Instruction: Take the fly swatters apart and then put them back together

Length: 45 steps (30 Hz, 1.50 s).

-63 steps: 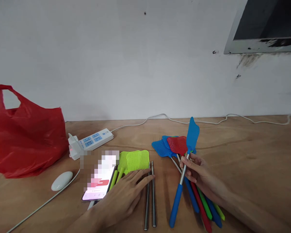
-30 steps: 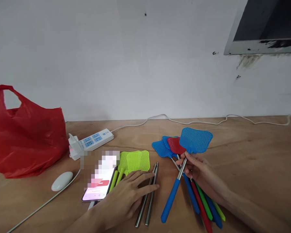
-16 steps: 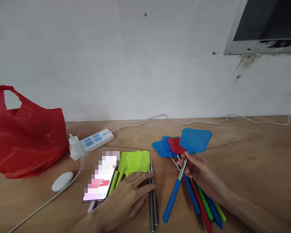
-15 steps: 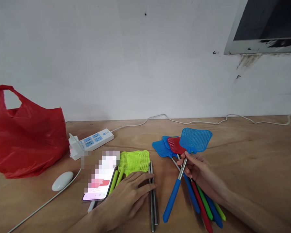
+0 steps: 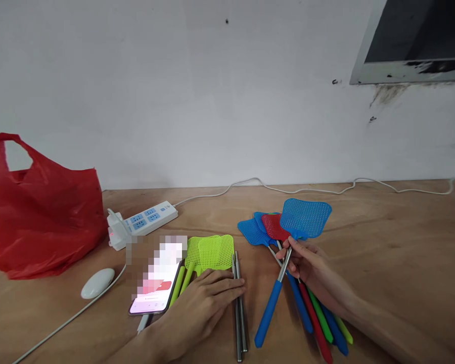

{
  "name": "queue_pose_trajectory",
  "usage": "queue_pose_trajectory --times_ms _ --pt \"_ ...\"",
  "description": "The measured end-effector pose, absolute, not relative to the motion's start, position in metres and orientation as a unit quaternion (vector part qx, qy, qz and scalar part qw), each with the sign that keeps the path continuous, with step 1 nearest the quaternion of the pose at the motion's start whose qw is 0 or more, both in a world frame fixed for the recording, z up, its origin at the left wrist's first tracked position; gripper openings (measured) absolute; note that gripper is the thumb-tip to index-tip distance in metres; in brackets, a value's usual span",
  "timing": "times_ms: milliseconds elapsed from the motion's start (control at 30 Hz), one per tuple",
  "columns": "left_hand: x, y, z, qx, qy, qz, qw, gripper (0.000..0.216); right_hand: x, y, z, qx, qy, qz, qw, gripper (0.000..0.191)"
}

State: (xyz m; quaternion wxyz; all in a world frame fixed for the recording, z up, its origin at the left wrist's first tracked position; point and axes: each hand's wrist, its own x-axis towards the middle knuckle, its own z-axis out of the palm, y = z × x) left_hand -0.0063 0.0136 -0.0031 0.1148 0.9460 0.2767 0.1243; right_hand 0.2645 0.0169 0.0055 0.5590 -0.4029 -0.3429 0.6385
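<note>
My right hand (image 5: 313, 260) pinches the metal shaft of a blue fly swatter (image 5: 306, 218) just below its perforated head; its blue grip slants toward me. Behind and under it lies a fanned pile of assembled fly swatters, with a red head (image 5: 273, 226), blue heads (image 5: 250, 231) and red, green, blue and yellow-green grips. Fingers stretched out, my left hand (image 5: 207, 301) lies across the slim metal rods (image 5: 240, 323). Loose yellow-green swatter heads (image 5: 215, 252) sit just beyond it, and yellow-green handles (image 5: 177, 284) are beside it, partly hidden by the hand.
A lit phone (image 5: 157, 283), partly pixelated, lies left of the handles. Farther left are a white mouse-shaped object (image 5: 97, 283), a white power strip (image 5: 151, 220) with a plugged-in charger, and a red plastic bag (image 5: 45, 217). A white cable (image 5: 296, 191) runs along the wall.
The fingers of my left hand have drawn closer together over the metal rods. My right hand and the blue fly swatter have stayed almost still.
</note>
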Motion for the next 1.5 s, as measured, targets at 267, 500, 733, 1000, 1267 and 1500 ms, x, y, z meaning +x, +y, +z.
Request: queue_pose_trajectory --times_ms 267,500,733,1000,1267,1500 --pt "-0.005 0.005 0.011 0.921 0.301 0.158 0.193 0.038 0.263 0.016 0.006 -0.361 -0.33 0.649 0.583 0.025" --pt "-0.009 -0.003 0.004 0.807 0.374 0.222 0.399 0.04 0.26 0.008 0.003 -0.346 -0.365 0.673 0.542 0.025" --pt "-0.005 -0.002 -0.001 0.827 0.426 0.198 0.309 0.036 0.257 0.001 0.004 -0.316 -0.362 0.679 0.555 0.015" --pt "-0.013 0.005 0.013 0.861 0.428 0.165 0.219 0.036 0.276 0.034 0.006 -0.462 -0.305 0.444 0.704 0.038" --pt "-0.034 0.008 0.025 0.878 0.43 0.128 0.167 0.046 0.282 0.023 0.038 -0.446 -0.798 0.061 0.4 0.029" --pt "-0.034 0.0 0.029 0.9 0.419 0.062 0.106 0.04 0.275 0.013 0.043 -0.367 -0.904 0.095 0.197 0.031"
